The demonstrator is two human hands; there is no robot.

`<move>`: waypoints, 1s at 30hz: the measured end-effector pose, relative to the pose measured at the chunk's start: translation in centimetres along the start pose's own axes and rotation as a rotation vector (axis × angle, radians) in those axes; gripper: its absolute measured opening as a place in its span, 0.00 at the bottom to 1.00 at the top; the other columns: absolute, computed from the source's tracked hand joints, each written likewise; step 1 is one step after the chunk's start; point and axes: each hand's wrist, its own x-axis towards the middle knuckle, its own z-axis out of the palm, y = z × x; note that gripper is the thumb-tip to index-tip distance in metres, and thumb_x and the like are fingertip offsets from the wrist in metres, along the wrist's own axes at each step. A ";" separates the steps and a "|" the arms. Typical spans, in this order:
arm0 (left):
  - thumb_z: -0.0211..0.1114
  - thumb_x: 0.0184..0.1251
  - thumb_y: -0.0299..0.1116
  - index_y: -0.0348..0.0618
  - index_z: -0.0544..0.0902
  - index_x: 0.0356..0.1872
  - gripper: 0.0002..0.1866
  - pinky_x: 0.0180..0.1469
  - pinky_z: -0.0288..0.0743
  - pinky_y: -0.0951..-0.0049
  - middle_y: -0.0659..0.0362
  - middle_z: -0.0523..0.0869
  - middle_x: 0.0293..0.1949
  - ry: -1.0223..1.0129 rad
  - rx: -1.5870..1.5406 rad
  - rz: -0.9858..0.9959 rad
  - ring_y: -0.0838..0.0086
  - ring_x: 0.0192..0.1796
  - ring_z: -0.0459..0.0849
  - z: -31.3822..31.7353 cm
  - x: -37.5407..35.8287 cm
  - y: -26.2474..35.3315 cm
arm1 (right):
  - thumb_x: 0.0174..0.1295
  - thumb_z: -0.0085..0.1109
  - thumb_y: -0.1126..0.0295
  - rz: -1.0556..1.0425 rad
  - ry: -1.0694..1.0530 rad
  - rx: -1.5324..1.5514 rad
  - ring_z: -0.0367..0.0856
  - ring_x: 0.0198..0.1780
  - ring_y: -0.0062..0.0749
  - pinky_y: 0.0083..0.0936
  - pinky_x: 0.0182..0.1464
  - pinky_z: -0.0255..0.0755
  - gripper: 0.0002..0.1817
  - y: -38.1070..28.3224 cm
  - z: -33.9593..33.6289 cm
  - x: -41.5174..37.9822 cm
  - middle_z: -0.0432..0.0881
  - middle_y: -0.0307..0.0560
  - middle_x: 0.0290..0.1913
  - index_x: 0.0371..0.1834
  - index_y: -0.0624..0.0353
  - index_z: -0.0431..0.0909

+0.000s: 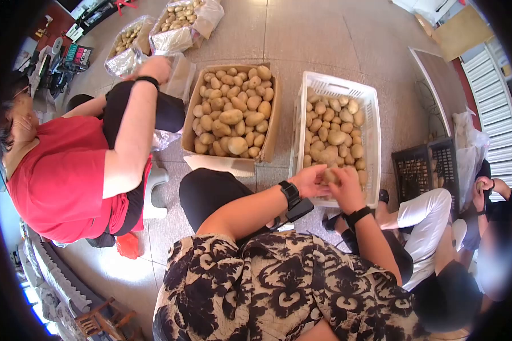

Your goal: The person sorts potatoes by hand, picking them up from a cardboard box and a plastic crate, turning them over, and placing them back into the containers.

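Observation:
My left hand and my right hand meet over the near end of a white plastic crate. Between their fingers is one potato, partly covered by both hands. Many brown potatoes fill much of the crate. To its left stands an open cardboard box heaped with potatoes. A dark watch is on my left wrist and a dark band on my right.
On the left a person in red sits on a white stool. Lined boxes of potatoes stand at the upper left. Black crates and other people's legs are at the right.

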 end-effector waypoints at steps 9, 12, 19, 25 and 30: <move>0.55 0.66 0.34 0.41 0.70 0.49 0.13 0.40 0.77 0.70 0.53 0.76 0.43 -0.098 -0.117 0.251 0.65 0.44 0.77 0.9 -2.6 3.0 | 0.49 0.59 0.73 -0.045 0.040 0.052 0.68 0.55 0.51 0.35 0.57 0.64 0.23 -1.6 -0.6 -0.5 0.69 0.56 0.52 0.51 0.61 0.70; 0.57 0.64 0.33 0.39 0.70 0.47 0.14 0.36 0.78 0.73 0.53 0.76 0.42 0.004 -0.138 0.308 0.63 0.43 0.77 0.7 -3.5 5.5 | 0.48 0.61 0.71 0.018 0.038 -0.046 0.63 0.60 0.53 0.37 0.62 0.58 0.27 1.7 0.4 -1.2 0.65 0.60 0.58 0.54 0.62 0.68; 0.59 0.63 0.31 0.37 0.68 0.46 0.15 0.36 0.79 0.71 0.49 0.73 0.42 0.268 -0.108 0.449 0.61 0.42 0.77 -3.2 -7.5 12.9 | 0.46 0.65 0.63 0.220 -0.152 -0.176 0.56 0.64 0.56 0.42 0.64 0.55 0.34 5.8 2.6 -2.0 0.59 0.61 0.63 0.58 0.58 0.66; 0.56 0.64 0.30 0.41 0.64 0.50 0.16 0.35 0.80 0.67 0.51 0.69 0.45 0.422 -0.213 0.467 0.61 0.40 0.74 -7.1 -10.8 16.8 | 0.46 0.64 0.60 0.281 -0.271 -0.205 0.53 0.65 0.57 0.42 0.65 0.53 0.34 6.4 3.2 -2.3 0.59 0.57 0.65 0.59 0.53 0.66; 0.56 0.65 0.31 0.40 0.61 0.52 0.18 0.40 0.81 0.64 0.50 0.66 0.48 0.497 -0.179 0.545 0.59 0.44 0.73 -8.9 -10.2 17.0 | 0.45 0.65 0.61 0.241 -0.248 -0.195 0.52 0.65 0.59 0.42 0.66 0.52 0.33 7.4 3.7 -2.7 0.58 0.56 0.65 0.58 0.53 0.67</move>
